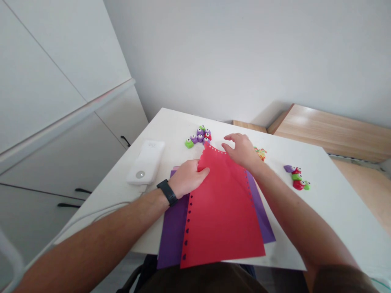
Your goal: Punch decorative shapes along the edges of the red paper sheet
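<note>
A red sheet of paper (226, 211) has small cut-out shapes along its left, right and top edges. My left hand (187, 178) grips its upper left edge, thumb on top and fingers underneath. My right hand (241, 148) is over the upper right corner, with thumb and index finger apart and nothing visible between them. Purple paper (172, 232) lies under the red sheet and shows on both sides. Beyond the sheet's top edge stands a cluster of small craft punches (200, 137) in purple, green and red with white round tops.
More craft punches (297, 177) stand on the right of the white table (330, 211). A pile of coloured paper bits (260, 153) lies behind my right wrist. A white power bank (146, 162) with a cable (106, 209) is on the left. Wooden furniture (332, 130) stands beyond the table.
</note>
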A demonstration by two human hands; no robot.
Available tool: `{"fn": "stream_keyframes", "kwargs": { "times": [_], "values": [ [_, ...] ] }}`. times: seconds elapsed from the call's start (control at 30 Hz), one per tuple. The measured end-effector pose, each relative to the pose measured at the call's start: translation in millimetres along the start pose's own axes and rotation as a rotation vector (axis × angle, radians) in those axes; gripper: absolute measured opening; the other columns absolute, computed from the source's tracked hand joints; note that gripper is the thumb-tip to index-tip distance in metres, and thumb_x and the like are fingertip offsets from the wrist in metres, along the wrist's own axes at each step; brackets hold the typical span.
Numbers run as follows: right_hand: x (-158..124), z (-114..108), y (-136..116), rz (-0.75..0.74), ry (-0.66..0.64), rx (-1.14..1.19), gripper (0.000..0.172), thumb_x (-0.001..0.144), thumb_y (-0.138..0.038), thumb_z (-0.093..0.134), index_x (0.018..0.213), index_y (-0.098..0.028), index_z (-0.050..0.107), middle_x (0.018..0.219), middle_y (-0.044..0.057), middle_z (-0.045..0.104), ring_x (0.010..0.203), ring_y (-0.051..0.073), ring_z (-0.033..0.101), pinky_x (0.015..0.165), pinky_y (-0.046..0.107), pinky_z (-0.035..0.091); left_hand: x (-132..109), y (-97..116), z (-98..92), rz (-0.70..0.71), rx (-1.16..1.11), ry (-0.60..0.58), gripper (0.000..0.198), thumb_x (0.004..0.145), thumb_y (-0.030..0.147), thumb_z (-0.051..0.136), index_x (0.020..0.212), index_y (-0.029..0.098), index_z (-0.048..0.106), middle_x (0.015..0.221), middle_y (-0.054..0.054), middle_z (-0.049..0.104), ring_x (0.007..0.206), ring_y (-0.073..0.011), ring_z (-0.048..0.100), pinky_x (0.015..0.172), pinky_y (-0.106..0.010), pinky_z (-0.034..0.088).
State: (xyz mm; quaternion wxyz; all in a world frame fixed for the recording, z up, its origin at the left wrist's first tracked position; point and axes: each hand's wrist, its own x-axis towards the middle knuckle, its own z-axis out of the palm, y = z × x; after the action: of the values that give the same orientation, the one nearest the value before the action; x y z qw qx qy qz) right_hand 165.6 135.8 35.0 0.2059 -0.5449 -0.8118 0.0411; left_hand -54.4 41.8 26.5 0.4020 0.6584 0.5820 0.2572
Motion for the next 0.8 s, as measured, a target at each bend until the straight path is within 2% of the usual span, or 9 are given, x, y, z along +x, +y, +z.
{"fn": "stream_keyframes", "kwargs": {
  "times": [0.13,0.3,0.47,0.63,0.8],
  "values": [
    [33,26,-12,-0.007,-0.076,0.005,0.029,0.096,-0.037,0.070,0.119,-0.019,0.076,0.123,0.013,0.079,0.116,0.029,0.070,0.108,0.044,0.048,2,-2,0.6,0.021,0.002,-0.016,0.030,0.095,0.040,0.058,0.100,0.020,0.079,0.104,-0.009,0.084,0.097,-0.0292,0.079,0.081,-0.035,0.055],
    [51,49,-21,0.030,-0.131,-0.002,0.031,0.093,-0.043,0.075,0.114,-0.020,0.077,0.115,0.013,0.081,0.107,0.030,0.072,0.096,0.041,0.053,5,-7,2.3,0.047,-0.002,-0.027,0.028,0.095,0.038,0.057,0.096,0.020,0.078,0.102,-0.008,0.084,0.094,-0.0280,0.078,0.078,-0.034,0.054],
    [55,53,-25,0.043,-0.143,0.003,0.023,0.090,-0.037,0.076,0.106,-0.021,0.076,0.111,0.011,0.081,0.105,0.029,0.073,0.093,0.040,0.053,6,-9,3.0,0.045,-0.003,-0.025,0.027,0.093,0.039,0.057,0.090,0.020,0.076,0.097,-0.009,0.083,0.088,-0.0283,0.077,0.075,-0.035,0.053],
    [56,55,-24,0.045,-0.152,0.047,0.022,0.088,-0.031,0.076,0.107,-0.021,0.075,0.109,0.010,0.081,0.099,0.027,0.073,0.087,0.036,0.053,7,-9,3.2,0.044,-0.021,-0.028,0.028,0.091,0.039,0.058,0.095,0.019,0.078,0.100,-0.010,0.083,0.092,-0.0292,0.077,0.077,-0.035,0.055],
    [54,54,-24,0.041,-0.129,0.120,0.015,0.088,-0.031,0.077,0.098,-0.022,0.073,0.099,0.006,0.081,0.092,0.024,0.072,0.084,0.033,0.051,5,-8,1.8,0.030,-0.037,-0.025,0.030,0.089,0.040,0.060,0.098,0.019,0.080,0.099,-0.010,0.084,0.093,-0.0298,0.078,0.080,-0.036,0.058]
  ]
}}
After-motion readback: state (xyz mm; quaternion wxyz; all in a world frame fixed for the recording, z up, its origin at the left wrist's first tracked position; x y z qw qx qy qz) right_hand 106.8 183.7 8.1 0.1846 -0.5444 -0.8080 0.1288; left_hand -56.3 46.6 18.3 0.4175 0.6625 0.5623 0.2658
